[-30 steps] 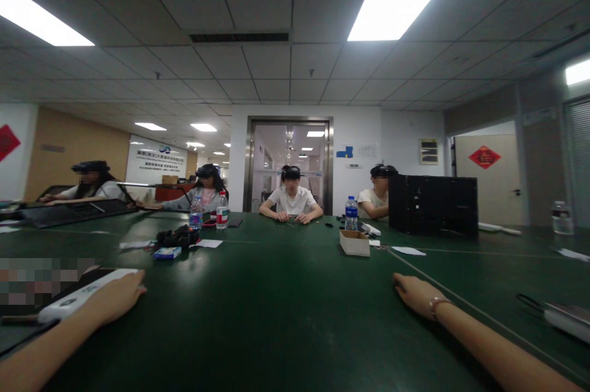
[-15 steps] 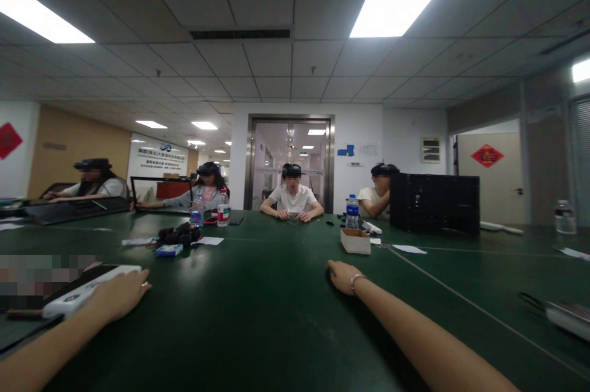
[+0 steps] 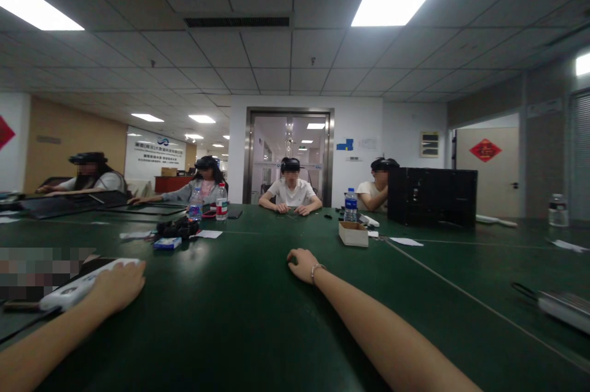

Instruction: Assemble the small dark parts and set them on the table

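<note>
My left hand (image 3: 120, 284) rests over the far end of a white power strip (image 3: 69, 294) at the left, its fingers bent around the strip's edge. A dark cable runs from the strip's near end. Out over the middle of the green table (image 3: 221, 330), my right hand (image 3: 303, 265) is low at the tabletop, wearing a bracelet (image 3: 316, 270). Its fingers are curled inward, and whatever they may hold is hidden. Beyond it to the right stands a small open cardboard box (image 3: 353, 236).
A blue-and-white packet (image 3: 167, 243) lies before black gear (image 3: 177, 228). Bottles (image 3: 222, 203) stand behind. A black monitor (image 3: 432, 197) is at the right, and a silver device (image 3: 565, 311) lies nearer. Several people wearing headsets sit across the table.
My right hand has slid left across the table. My left hand's fingers have bent more over the power strip. At the far left, an upright dark-framed screen now lies low.
</note>
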A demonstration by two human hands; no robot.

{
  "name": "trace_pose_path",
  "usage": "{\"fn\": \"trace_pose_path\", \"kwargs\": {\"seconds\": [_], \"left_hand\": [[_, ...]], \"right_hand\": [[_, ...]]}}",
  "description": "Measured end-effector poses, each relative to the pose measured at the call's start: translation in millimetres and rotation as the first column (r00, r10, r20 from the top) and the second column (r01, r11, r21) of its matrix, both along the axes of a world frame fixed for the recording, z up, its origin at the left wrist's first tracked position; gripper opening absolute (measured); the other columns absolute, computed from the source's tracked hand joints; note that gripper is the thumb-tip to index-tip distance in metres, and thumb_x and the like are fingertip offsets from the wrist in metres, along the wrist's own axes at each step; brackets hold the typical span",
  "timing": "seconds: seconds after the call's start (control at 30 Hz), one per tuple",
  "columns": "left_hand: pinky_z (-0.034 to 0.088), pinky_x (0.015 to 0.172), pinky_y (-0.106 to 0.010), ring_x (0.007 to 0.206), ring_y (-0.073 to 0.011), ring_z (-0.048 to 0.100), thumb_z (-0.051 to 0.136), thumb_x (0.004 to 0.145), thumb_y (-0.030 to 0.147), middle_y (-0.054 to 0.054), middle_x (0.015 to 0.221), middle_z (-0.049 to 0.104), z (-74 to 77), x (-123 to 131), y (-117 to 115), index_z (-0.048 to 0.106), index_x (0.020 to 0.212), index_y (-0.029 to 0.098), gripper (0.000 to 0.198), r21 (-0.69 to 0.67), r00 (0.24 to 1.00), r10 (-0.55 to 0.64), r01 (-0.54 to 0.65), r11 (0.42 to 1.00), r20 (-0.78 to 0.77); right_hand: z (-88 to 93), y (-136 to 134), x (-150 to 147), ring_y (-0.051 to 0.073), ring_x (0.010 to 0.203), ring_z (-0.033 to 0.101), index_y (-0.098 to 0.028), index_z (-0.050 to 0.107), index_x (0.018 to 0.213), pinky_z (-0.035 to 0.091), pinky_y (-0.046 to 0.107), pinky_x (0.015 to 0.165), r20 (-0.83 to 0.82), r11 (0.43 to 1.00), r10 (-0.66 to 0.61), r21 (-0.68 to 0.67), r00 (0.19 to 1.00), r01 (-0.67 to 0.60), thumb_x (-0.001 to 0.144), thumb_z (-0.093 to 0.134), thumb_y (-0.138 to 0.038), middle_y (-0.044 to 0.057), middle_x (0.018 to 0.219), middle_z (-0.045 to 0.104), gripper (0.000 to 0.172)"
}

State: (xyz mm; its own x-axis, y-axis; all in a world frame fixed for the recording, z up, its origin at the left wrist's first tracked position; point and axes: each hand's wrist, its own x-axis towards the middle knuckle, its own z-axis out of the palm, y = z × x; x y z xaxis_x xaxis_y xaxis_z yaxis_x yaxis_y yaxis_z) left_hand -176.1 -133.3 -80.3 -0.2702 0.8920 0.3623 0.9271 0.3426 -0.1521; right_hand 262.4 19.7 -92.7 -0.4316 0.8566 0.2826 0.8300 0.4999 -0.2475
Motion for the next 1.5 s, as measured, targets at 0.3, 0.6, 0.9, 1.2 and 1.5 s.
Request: {"fn": "trace_pose_path", "kwargs": {"seconds": [0.3,0.6,0.9,1.2,1.5], "left_hand": [[0.036,0.077,-0.041,0.098,-0.0316,0.053,0.033,0.076,0.000,-0.019,0.106,0.059,10.9,45.8,5.5,0.060,0.107,0.012,0.043,-0.058,0.920,-0.213,0.205,0.977,-0.329],[0.036,0.081,-0.042,0.101,-0.0293,0.052,0.046,0.078,0.007,-0.016,0.108,0.057,9.1,156.5,64.1,0.058,0.106,0.019,0.032,-0.192,0.778,-0.541,0.506,0.841,-0.318],[0.041,0.079,-0.045,0.100,-0.0314,0.053,0.052,0.074,0.020,-0.017,0.113,0.054,17.8,290.7,111.0,0.043,0.121,0.017,0.048,-0.180,0.776,-0.629,0.612,0.770,-0.050],[0.040,0.087,-0.038,0.105,-0.0247,0.050,0.043,0.076,0.013,-0.013,0.112,0.053,-10.2,309.0,119.2,0.046,0.113,0.015,0.037,0.111,0.594,-0.759,0.764,0.636,0.267],[0.046,0.082,-0.030,0.088,-0.0151,0.055,0.068,0.058,0.017,-0.007,0.108,0.052,-28.9,318.8,137.1,0.033,0.117,0.019,0.069,0.585,-0.021,-0.748,0.638,0.500,0.663]], "right_hand": [[14.4,3.2,14.6,0.023,0.094,0.051,-0.022,0.063,0.089,0.040,0.033,0.078,0.066,1.000,0.011,-0.025,0.998,-0.010,0.066,0.055,-0.059,0.006,0.097,0.054,0.044],[18.5,-10.9,14.7,0.028,0.091,0.057,-0.018,0.055,0.103,0.043,0.035,0.073,0.158,0.992,-0.082,-0.083,0.984,0.096,0.068,0.045,-0.069,0.012,0.106,0.054,0.062],[12.3,-11.1,8.6,0.024,0.086,0.059,-0.017,0.057,0.091,0.042,0.031,0.070,0.178,0.996,-0.083,0.053,0.981,0.075,0.072,0.052,-0.055,0.011,0.095,0.061,0.043],[6.1,-3.3,7.4,0.016,0.071,0.055,-0.017,0.054,0.077,0.035,0.024,0.060,-0.080,0.986,-0.102,0.122,0.992,0.111,0.073,0.055,-0.043,0.006,0.081,0.062,0.026],[9.5,-0.9,-4.0,0.012,0.058,0.048,-0.019,0.039,0.055,0.032,0.020,0.047,-0.455,0.963,-0.265,-0.074,0.850,0.260,0.073,0.051,-0.044,-0.001,0.056,0.051,0.033]]}}
